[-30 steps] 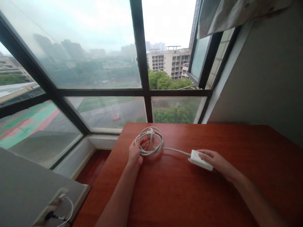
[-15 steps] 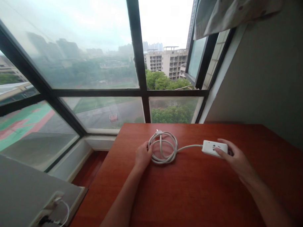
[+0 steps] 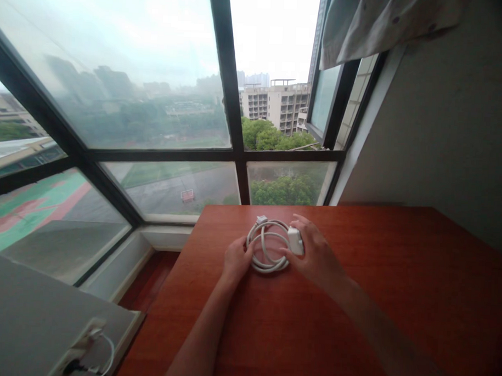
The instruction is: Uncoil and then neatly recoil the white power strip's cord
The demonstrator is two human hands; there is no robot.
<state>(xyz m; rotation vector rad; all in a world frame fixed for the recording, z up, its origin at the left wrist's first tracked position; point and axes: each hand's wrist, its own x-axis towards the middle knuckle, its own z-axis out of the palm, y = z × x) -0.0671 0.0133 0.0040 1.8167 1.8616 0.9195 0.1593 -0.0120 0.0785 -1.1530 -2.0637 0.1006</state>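
A white cable [image 3: 268, 269] lies in round loops on the reddish-brown table, its plug [image 3: 262, 219] at the far side of the coil. My left hand [image 3: 237, 259] grips the coil's left edge between thumb and fingers. At the right edge of the loops is a white power strip [image 3: 296, 241], turned so that only part of it shows. My right hand [image 3: 310, 249] is closed around it, thumb toward me and fingers on the far side. Part of the strip is hidden by that hand.
The wooden table [image 3: 312, 332] reaches to the window frame [image 3: 238, 154]. A wall socket [image 3: 81, 346] with plugs and a white cord is at lower left. A curtain [image 3: 384, 22] hangs at upper right beside an opened window pane [image 3: 326, 103].
My right hand has brought the power strip leftward from the right of the table to the coil, turning it on the way. My left hand has stayed on the coil.
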